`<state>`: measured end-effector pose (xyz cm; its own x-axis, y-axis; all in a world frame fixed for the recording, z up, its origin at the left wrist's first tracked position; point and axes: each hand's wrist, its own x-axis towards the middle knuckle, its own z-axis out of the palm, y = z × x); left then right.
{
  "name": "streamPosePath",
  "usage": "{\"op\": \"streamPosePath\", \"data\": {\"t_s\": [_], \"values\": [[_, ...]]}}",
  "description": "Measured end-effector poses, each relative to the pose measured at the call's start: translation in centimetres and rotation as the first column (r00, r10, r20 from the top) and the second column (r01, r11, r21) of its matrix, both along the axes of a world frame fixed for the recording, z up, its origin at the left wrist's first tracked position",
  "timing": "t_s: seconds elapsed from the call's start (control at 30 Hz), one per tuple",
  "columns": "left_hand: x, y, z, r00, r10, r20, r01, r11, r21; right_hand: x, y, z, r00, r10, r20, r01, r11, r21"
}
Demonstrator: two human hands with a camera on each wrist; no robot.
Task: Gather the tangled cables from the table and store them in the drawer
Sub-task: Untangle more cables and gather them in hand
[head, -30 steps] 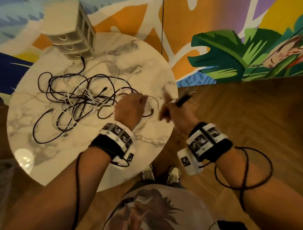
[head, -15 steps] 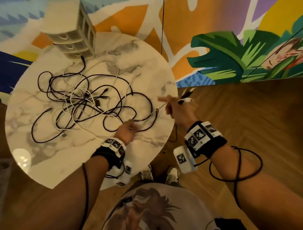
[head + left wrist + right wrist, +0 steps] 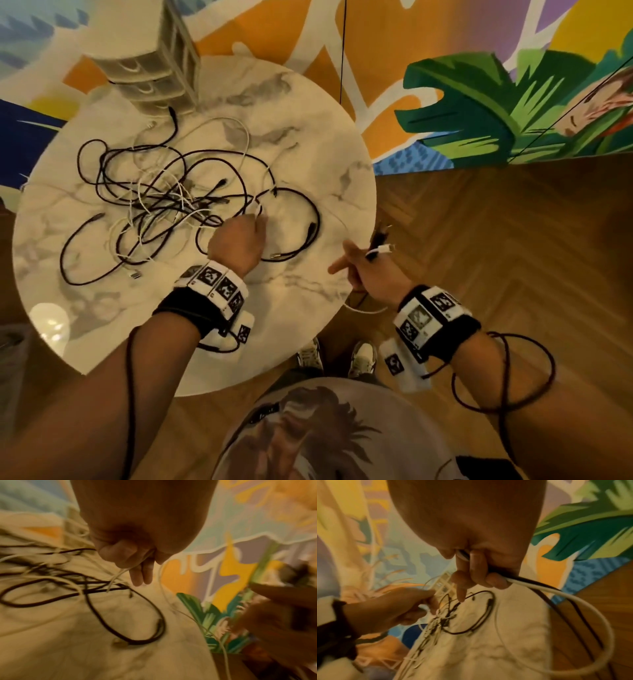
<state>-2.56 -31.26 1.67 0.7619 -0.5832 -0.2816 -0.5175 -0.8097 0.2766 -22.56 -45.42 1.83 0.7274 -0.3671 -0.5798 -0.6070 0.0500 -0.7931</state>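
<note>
A tangle of black and white cables [image 3: 164, 205] lies on the round marble table [image 3: 308, 144]. My left hand [image 3: 251, 226] reaches over the pile's right side and pinches a thin white cable [image 3: 120, 573] that trails off toward the table's edge. My right hand [image 3: 366, 263] hovers at the right rim of the table, its fingers curled round a bundle of a white cable [image 3: 573, 599] and black cables [image 3: 547, 599], index finger pointing out. The white plug end [image 3: 382, 250] sticks up from that fist. A loose black cable loop [image 3: 308, 222] lies between the hands.
A small white set of drawers [image 3: 154, 68] stands at the table's far edge, its drawers closed. A painted mural wall [image 3: 479, 102] rises behind. Wooden parquet floor [image 3: 513, 257] spreads to the right, and my shoes [image 3: 359, 356] show below the table rim.
My left hand moved from the table's near edge up into the pile and took a white cable. My right hand drifted slightly right and down, still holding its bundle.
</note>
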Motion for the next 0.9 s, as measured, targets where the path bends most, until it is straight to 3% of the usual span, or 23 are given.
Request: {"op": "streamPosePath", "data": {"t_s": [0.07,0.17,0.23,0.37,0.43,0.57,0.67,0.73,0.8,0.9], "values": [[-3.0,-1.2,2.3,0.985,-0.147,0.088,0.147,0.989,0.002,2.3,1.3,1.1,0.999,0.023,0.032,-0.024,1.000,0.015],[-7.2,-1.8,3.2,0.930,-0.341,0.137,0.324,0.937,0.134,4.7,2.4,1.6,0.999,0.031,0.028,-0.029,0.998,-0.055],[-8.2,-1.4,2.3,0.923,-0.366,0.123,0.345,0.924,0.163,5.3,2.6,0.9,0.999,0.042,0.002,-0.042,0.998,-0.043],[-7.6,1.0,-1.7,0.941,-0.282,-0.188,0.295,0.954,0.043,5.4,3.2,-0.8,0.984,0.145,-0.105,-0.157,0.979,-0.128],[-6.2,2.8,-3.2,0.942,-0.209,-0.261,0.217,0.976,0.001,5.6,3.1,-0.6,0.998,0.052,-0.048,-0.054,0.997,-0.046],[-2.7,4.4,-3.4,0.974,-0.052,-0.219,0.027,0.993,-0.116,5.5,-0.4,3.4,0.952,-0.242,0.189,0.229,0.969,0.088],[-1.2,3.9,-2.4,0.981,-0.033,-0.191,-0.015,0.970,-0.244,4.5,-4.0,6.0,0.829,-0.417,0.374,0.353,0.907,0.230],[-1.0,3.5,-2.4,0.977,-0.042,-0.209,-0.008,0.972,-0.234,3.7,-4.5,4.5,0.757,-0.571,0.317,0.448,0.807,0.384],[-1.3,3.0,-2.5,0.966,-0.028,-0.256,-0.014,0.987,-0.158,2.7,-2.7,1.7,0.800,-0.577,0.164,0.486,0.783,0.388],[-2.0,1.9,-1.7,0.974,-0.055,-0.218,0.028,0.992,-0.122,1.6,0.8,-1.3,0.968,-0.240,-0.066,0.249,0.942,0.227]]}}
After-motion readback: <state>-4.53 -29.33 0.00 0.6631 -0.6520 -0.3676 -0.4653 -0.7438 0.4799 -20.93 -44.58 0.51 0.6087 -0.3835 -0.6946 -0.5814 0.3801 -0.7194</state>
